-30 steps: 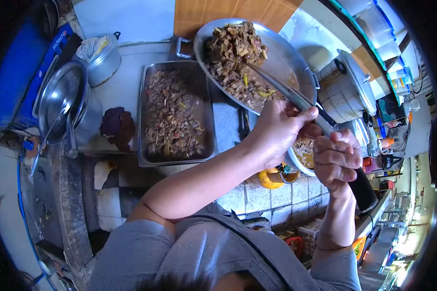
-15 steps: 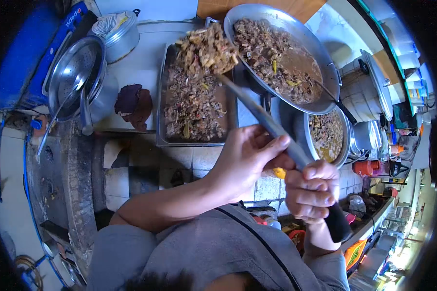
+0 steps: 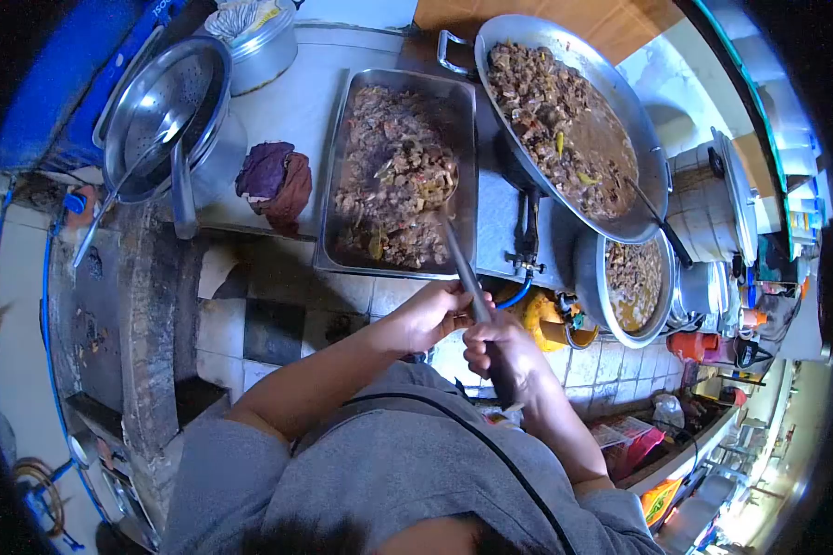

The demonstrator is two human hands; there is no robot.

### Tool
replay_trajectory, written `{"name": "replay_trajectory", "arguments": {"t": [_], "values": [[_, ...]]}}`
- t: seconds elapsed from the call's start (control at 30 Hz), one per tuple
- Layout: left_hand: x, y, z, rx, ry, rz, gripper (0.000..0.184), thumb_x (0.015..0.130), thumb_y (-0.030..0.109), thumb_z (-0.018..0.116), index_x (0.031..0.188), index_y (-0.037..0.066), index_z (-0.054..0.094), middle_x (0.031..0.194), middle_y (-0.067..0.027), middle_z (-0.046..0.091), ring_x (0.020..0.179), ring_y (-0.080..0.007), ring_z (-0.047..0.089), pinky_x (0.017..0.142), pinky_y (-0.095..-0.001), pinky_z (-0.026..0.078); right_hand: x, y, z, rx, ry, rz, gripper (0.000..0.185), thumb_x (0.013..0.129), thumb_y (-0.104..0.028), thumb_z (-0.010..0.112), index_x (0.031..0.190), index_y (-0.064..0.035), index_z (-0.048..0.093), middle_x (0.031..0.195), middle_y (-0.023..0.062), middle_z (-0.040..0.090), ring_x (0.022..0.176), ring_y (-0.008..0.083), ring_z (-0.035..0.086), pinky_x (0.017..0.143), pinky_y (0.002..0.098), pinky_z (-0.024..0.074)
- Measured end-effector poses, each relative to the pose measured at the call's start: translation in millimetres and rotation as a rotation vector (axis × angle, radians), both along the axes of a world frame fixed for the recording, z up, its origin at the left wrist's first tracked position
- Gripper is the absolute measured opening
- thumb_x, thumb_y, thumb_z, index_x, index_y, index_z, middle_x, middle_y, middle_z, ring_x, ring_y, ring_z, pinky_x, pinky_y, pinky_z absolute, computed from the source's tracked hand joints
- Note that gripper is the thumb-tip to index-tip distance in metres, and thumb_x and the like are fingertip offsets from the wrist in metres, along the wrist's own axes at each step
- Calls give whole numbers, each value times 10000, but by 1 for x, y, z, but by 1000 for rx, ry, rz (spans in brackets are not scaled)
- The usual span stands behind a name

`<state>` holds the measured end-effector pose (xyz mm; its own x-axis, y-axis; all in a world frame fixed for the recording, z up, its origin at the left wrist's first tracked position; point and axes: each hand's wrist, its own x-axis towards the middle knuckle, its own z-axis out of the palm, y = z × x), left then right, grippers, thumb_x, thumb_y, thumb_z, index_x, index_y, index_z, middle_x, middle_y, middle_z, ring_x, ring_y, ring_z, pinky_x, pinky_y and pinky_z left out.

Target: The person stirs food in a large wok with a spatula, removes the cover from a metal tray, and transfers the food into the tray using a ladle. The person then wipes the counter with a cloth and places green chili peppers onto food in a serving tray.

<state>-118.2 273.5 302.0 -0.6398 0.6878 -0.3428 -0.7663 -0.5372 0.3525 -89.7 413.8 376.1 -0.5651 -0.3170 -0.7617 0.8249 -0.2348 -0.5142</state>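
A long-handled ladle (image 3: 463,257) with a dark grip runs from my hands to the metal tray (image 3: 327,242). My right hand (image 3: 509,350) is wrapped round the grip near my body. Further up the handle, my left hand (image 3: 428,313) is closed round it. Chunky brown meat stew (image 3: 379,116) fills the tray. The ladle's head is low in the tray, heaped with stew and mostly hidden by it. To the right, a large wide pan (image 3: 634,102) holds more of the same stew, with green chilies on top and a dark-handled utensil (image 3: 662,225) resting in it.
A smaller pot (image 3: 594,294) with stew and broth stands below the pan. Left of the tray lie a crumpled purple-brown cloth (image 3: 278,180) and a colander (image 3: 139,134) with a spoon. A lidded pot (image 3: 261,60) sits behind. Burner fittings (image 3: 526,242) show between tray and pan.
The heaped ladle has come down from above the tray into its stew. Both hands have moved lower and closer to my body, and the view has shifted slightly.
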Motion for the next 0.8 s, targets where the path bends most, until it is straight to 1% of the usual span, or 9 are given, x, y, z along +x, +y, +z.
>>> {"name": "replay_trajectory", "arguments": {"t": [0.03, 0.17, 0.2, 0.33, 0.37, 0.5, 0.67, 0.7, 0.8], "values": [[0, 2, -4, 3, -5, 2, 171, 879, 42, 415, 1010, -13, 509, 908, -108, 575, 806, -134, 569, 686, -219, 474, 2, 0, -5, 3, -5, 2, 228, 733, -41, 462, 942, 24, 399, 546, 36, 448, 353, 114, 417, 323, 233, 323], [-9, 13, -10, -62, -37, -19, 217, 871, 21, 398, 1064, 15, 498, 946, -88, 575, 825, -147, 567, 707, -245, 469, 7, 2, -20, 609, 534, 291, 289, 692, -20, 488, 963, 18, 395, 559, 75, 466, 351, 166, 425, 336, 284, 343], [-10, 13, -9, -61, -35, -15, 217, 871, 21, 398, 1064, 15, 498, 946, -88, 575, 825, -147, 567, 707, -245, 469, 8, 4, -22, 609, 538, 294, 289, 692, -20, 488, 963, 18, 395, 559, 75, 466, 351, 166, 425, 336, 284, 343], [-10, 19, 1, -67, 50, -61, 273, 868, 41, 420, 1129, 50, 501, 1048, -72, 562, 902, -147, 543, 760, -271, 438, 23, 20, -26, 873, 848, 402, 340, 678, 5, 517, 993, 17, 389, 564, 99, 473, 358, 194, 437, 348, 314, 355], [-9, 20, 0, -67, 52, -66, 273, 868, 41, 420, 1129, 50, 501, 1048, -72, 562, 902, -147, 543, 760, -271, 438, 26, 23, -31, 876, 847, 397, 340, 678, 5, 517, 993, 17, 389, 564, 99, 473, 358, 194, 437, 348, 314, 355], [0, 28, -6, -228, 138, -98, 308, 863, 22, 405, 1159, 45, 485, 1076, -75, 557, 930, -136, 542, 783, -260, 427, 37, 33, -56, 1230, 1055, 460, 313, 679, -5, 553, 958, 29, 416, 579, 108, 487, 369, 196, 446, 357, 329, 368], [-5, 27, 8, -195, 305, -109, 328, 854, 4, 411, 1175, 37, 471, 1073, -83, 559, 956, -142, 538, 794, -248, 421, 26, 39, -1, 1038, 950, 411, 163, 704, -21, 561, 825, 12, 458, 553, 106, 483, 408, 208, 453, 376, 296, 367], [-8, 29, 14, -187, 330, -135, 328, 854, 4, 411, 1175, 37, 471, 1073, -83, 559, 956, -142, 538, 794, -248, 421, 25, 44, 12, 1062, 953, 378, 163, 704, -21, 561, 825, 12, 458, 553, 106, 483, 408, 208, 453, 376, 296, 367], [-17, 38, 38, -207, 599, -150, 338, 837, -20, 434, 1169, 33, 474, 1052, -94, 564, 874, -136, 554, 736, -229, 437, 32, 65, 54, 670, 562, 191, 103, 731, -24, 562, 788, -14, 476, 556, 73, 486, 375, 156, 426, 354, 251, 345]]}}
